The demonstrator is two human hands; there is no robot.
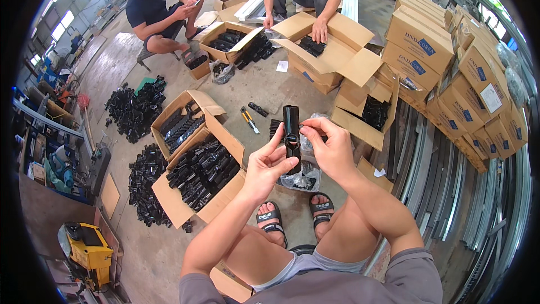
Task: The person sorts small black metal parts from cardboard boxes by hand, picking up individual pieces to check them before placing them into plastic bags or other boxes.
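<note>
A glossy black tubular part stands upright in front of me, with a ring-like joint at its middle. My left hand grips its lower half between thumb and fingers. My right hand is closed in a pinch at the part's right side, near the joint; whatever small piece lies between the fingertips is too small to name. Below the part, clear plastic bags hold small black pieces. An open carton full of similar black parts sits left of my hands.
A yellow utility knife lies on the concrete floor. Heaps of black parts are at the left. Two people sit or crouch at the back, one reaching into an open carton. Stacked cartons and long metal profiles line the right.
</note>
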